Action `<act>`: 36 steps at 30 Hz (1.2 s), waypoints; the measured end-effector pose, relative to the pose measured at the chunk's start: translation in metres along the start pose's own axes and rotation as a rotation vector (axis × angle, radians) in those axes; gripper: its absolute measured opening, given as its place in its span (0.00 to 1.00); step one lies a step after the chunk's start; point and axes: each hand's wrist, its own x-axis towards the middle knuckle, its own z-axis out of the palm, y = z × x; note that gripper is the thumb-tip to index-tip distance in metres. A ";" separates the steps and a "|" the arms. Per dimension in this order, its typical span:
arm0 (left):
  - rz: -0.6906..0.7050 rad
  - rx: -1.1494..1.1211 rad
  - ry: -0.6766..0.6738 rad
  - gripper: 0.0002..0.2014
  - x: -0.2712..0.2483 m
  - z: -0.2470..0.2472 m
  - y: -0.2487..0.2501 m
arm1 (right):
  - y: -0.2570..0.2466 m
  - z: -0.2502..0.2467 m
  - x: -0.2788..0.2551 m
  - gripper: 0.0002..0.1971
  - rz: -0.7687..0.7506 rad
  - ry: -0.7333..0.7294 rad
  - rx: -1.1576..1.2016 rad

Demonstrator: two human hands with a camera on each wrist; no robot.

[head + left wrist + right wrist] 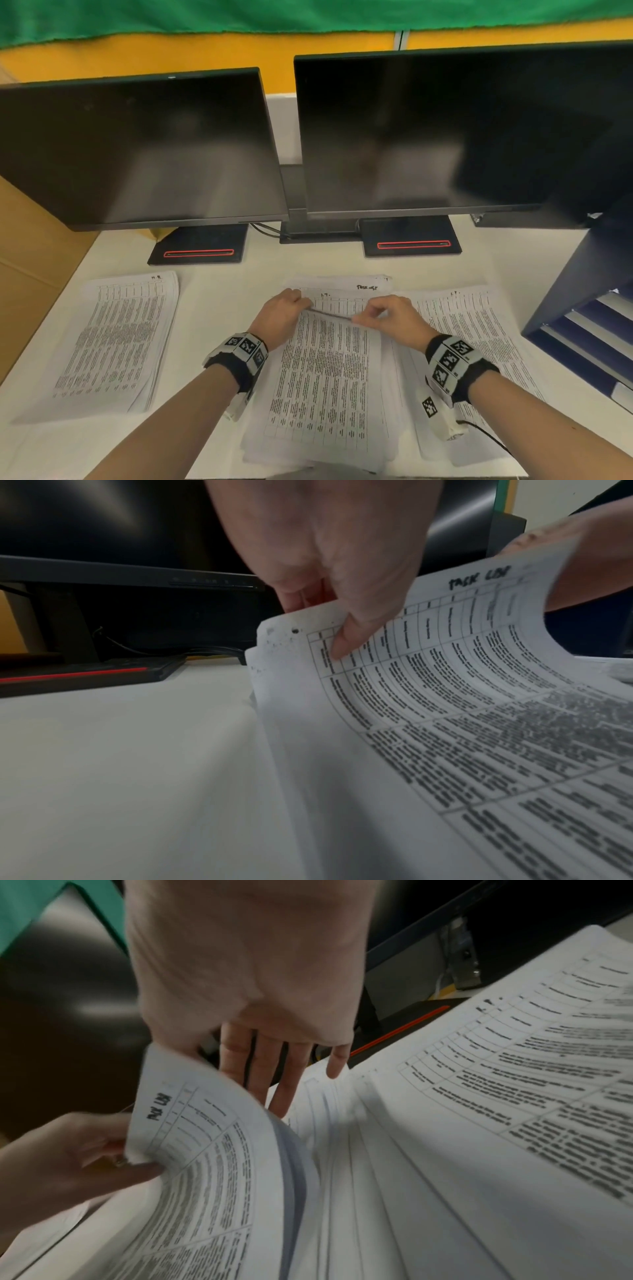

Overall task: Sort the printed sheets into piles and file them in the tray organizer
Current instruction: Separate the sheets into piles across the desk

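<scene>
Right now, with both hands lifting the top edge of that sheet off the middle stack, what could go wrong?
1. The left hand may be pinching more than one sheet: a second edge shows behind its corner, so two could get filed together.
2. The middle stack is already fanned and skewed; pulling the sheet could drag more askew.
3. The right pile overlaps the stack, so sorted and unsorted pages might mix.

Two dark monitors (144, 147) (445, 130) stand side by side — green cloth (239, 17) behind.
</scene>
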 end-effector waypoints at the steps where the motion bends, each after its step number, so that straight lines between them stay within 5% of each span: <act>1: 0.000 -0.001 -0.006 0.14 0.000 -0.001 0.000 | 0.000 -0.001 0.002 0.25 0.011 0.036 0.013; 4: -0.002 -0.025 0.012 0.12 -0.004 -0.001 0.002 | 0.008 -0.005 0.017 0.12 0.078 0.193 -0.189; 7: -0.003 -0.031 0.025 0.11 -0.005 -0.001 0.002 | 0.011 -0.007 0.025 0.15 0.127 0.127 -0.433; 11: -0.008 -0.035 0.021 0.11 -0.005 -0.003 0.001 | -0.002 -0.006 0.024 0.05 -0.006 0.146 -0.554; 19: -0.028 -0.038 -0.012 0.10 -0.003 -0.006 -0.002 | -0.011 -0.001 0.020 0.10 -0.233 0.167 -0.821; 22: -0.028 -0.032 -0.011 0.11 -0.003 -0.008 -0.003 | -0.008 0.000 0.017 0.04 -0.338 0.263 -0.899; 26: -0.018 -0.045 -0.003 0.13 -0.002 -0.008 -0.003 | -0.009 -0.003 0.011 0.19 -0.451 0.332 -0.927; 29: -0.026 -0.074 0.021 0.14 -0.002 -0.008 -0.002 | -0.016 0.000 0.005 0.09 -0.436 0.303 -0.607; 33: -0.039 -0.116 0.037 0.10 -0.003 -0.013 0.000 | -0.023 0.007 -0.001 0.09 0.099 0.262 0.297; 36: -0.050 -0.113 0.026 0.09 -0.002 -0.014 -0.002 | -0.010 0.019 -0.004 0.21 0.386 0.004 0.470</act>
